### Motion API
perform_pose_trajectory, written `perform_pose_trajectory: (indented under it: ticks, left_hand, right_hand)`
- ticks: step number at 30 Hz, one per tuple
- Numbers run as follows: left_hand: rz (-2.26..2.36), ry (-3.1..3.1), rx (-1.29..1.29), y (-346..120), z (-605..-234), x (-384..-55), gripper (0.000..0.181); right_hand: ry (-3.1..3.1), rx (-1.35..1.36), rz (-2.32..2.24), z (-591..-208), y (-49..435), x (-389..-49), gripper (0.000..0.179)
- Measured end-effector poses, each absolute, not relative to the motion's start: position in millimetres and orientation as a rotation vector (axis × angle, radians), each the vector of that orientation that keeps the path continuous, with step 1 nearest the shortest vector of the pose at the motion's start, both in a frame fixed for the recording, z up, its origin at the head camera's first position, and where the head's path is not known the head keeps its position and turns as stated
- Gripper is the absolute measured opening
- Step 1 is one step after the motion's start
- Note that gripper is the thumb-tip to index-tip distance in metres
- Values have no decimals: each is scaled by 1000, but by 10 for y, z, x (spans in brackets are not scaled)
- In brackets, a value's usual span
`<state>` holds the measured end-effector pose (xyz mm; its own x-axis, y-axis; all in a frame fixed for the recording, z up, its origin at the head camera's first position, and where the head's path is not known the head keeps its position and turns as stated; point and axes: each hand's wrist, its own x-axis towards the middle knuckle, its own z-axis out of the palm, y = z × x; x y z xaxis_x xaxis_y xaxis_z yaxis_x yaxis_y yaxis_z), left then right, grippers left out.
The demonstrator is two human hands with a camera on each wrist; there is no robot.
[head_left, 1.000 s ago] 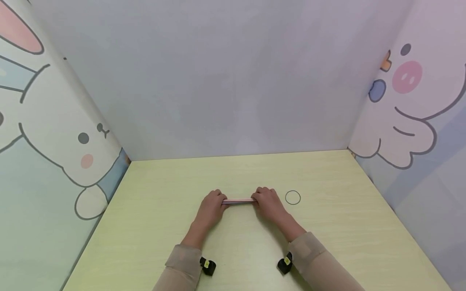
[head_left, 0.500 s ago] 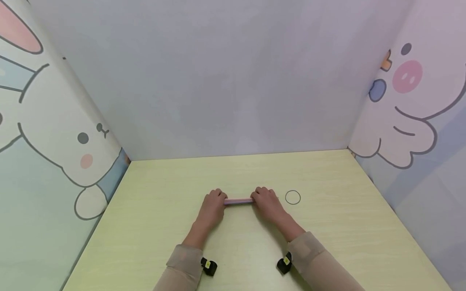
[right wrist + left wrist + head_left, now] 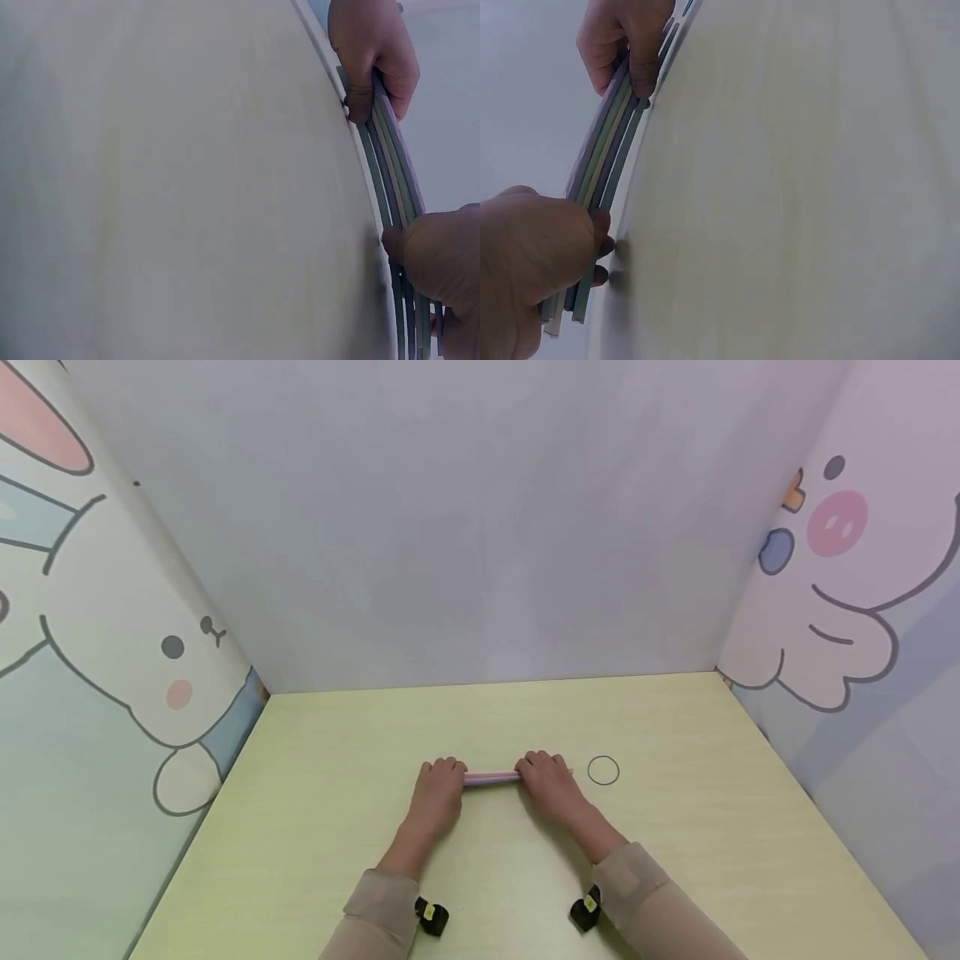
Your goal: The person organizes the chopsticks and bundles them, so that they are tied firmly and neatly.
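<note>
A bundle of several thin coloured sticks [image 3: 491, 778] lies crosswise between the two hands, pink and purple on the side facing the head camera. My left hand [image 3: 437, 793] grips its left end, fingers curled over it. Toward the other end, my right hand [image 3: 551, 789] grips it the same way, and a short tip shows beyond that hand. In the left wrist view the sticks [image 3: 604, 161] run side by side, grey, green and yellowish, their ends uneven below the left hand [image 3: 532, 259]. The right wrist view shows the right thumb and fingers pinching the sticks [image 3: 394, 169] close over the table.
A thin dark ring [image 3: 588, 770] lies on the pale yellow table [image 3: 360, 718], just right of the right hand. Grey and cartoon-printed walls [image 3: 487, 527] enclose the back and sides. Small black devices [image 3: 432, 917] are strapped at both wrists.
The bundle has turned slightly in the hands, showing more purple below the pink. My right hand has shifted a little left, and a stick tip now shows past it.
</note>
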<state>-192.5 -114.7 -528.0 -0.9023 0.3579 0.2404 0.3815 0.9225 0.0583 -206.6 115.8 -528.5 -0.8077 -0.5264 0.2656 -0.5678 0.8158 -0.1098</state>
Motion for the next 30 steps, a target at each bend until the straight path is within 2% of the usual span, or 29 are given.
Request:
perform_pose_trajectory:
  ticks: [6, 13, 18, 22, 25, 30]
  left_hand:
    - [-104, -2830, -535, -1142, -5260, -1910, 16]
    - [-88, -2698, -443, -1193, -5280, -1947, 30]
    - [-72, -2461, -420, -1253, -5249, -1991, 27]
    - [-71, -2341, -402, -1283, -5219, -2007, 47]
    - [-80, -2279, -398, -1291, -5214, -2017, 56]
    - [-90, -2223, -436, -1278, -5212, -2021, 50]
  right_hand:
    - [-2743, 777, 258, -5264, 1153, -2066, 12]
    - [-2678, 725, 314, -5266, 1191, -2071, 24]
    - [-2543, 673, 407, -5229, 1236, -2103, 26]
    - [-2492, 613, 603, -5187, 1281, -2129, 35]
    - [-2447, 560, 829, -5157, 1291, -2139, 30]
    - [-2240, 351, 1274, -5120, 1261, -2161, 20]
